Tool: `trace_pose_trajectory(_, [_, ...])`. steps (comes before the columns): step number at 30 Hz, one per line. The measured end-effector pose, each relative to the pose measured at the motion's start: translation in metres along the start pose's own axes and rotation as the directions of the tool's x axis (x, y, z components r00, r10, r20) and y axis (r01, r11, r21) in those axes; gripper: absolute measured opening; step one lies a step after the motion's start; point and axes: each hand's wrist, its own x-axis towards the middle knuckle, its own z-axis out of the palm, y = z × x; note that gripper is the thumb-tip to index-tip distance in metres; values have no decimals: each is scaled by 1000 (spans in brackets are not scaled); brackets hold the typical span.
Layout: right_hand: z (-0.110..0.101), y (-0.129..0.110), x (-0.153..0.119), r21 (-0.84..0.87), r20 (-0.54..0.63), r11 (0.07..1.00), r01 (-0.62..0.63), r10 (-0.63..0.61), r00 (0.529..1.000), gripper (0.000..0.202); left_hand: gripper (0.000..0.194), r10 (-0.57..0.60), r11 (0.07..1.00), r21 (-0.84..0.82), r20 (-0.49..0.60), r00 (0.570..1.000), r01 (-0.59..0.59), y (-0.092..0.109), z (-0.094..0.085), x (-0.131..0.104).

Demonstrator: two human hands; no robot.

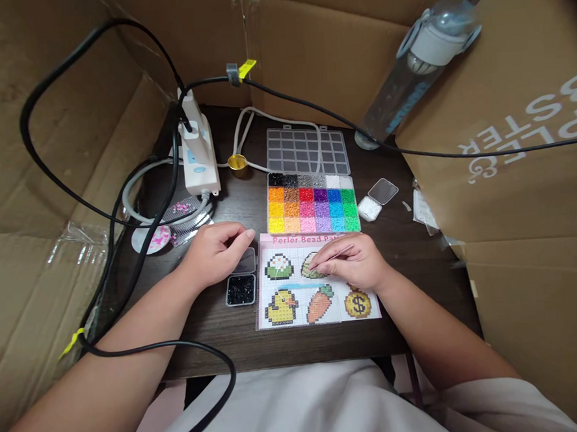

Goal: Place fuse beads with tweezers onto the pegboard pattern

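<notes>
My right hand (357,260) is closed around thin tweezers (343,254), their tip over the upper middle picture of the Perler bead pattern sheet (295,245). Whether a bead sits in the tip is too small to tell. A clear pegboard (270,326) lies over part of the sheet; the duck (281,306) and carrot (320,303) figures show beneath or on it. My left hand (217,253) rests loosely curled left of the sheet, thumb against the fingers, with nothing showing in it. Just below it, a small open box of black beads (241,290) stands beside the sheet.
Behind the sheet lies a sorted bead case (313,205) with its lid (308,151) folded back. A small box of white beads (369,208) sits to the right. A power strip (200,163), black cables (175,164) and a tilted bottle (412,78) stand around, between cardboard walls (327,50).
</notes>
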Motion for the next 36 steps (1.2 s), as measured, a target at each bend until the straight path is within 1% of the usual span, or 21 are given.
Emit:
trace_pose_trajectory(2, [-10,-2,-2,-19,-106,1000,5,-7,994,4,41,-1,1000,4,-4,1000,1,0,-1,0])
trace_pose_trajectory(4, [-25,-1,-4,-72,-255,997,-7,-11,967,6,42,3,1000,5,-5,1000,-3,0,-2,1])
trace_pose_trajectory(6, [-41,2,-6,-120,-419,993,-16,-36,907,7,43,7,1000,1,1,1000,-7,0,-3,1])
trace_pose_trajectory(7, [-48,4,-6,-125,-481,992,-18,-45,876,8,43,9,1000,-1,4,1000,-9,0,-3,1])
trace_pose_trajectory(9, [-57,8,-4,-127,-569,992,-25,-52,820,8,43,11,1000,-4,5,1000,-11,-1,-3,1])
trace_pose_trajectory(10, [-60,10,-3,-128,-591,991,-35,-48,805,9,43,11,1000,-5,3,1000,-11,-1,-3,1])
trace_pose_trajectory(12, [-61,14,0,-136,-604,989,-60,-35,796,11,43,5,1000,-7,1,1000,-5,-1,-3,1])
trace_pose_trajectory(18, [-52,18,3,-145,-587,980,-133,22,809,12,43,3,1000,0,8,1000,-3,-2,-3,1])
trace_pose_trajectory(27, [-49,16,7,-128,-581,982,-138,38,813,13,44,8,1000,7,6,1000,-8,-2,-4,0])
trace_pose_trajectory(31, [-49,16,7,-142,-588,980,-137,27,808,12,44,4,1000,5,10,1000,-4,-2,-4,0])
trace_pose_trajectory(36, [-49,17,6,-172,-578,974,-148,22,816,13,44,9,1000,5,9,1000,-9,-5,-2,0])
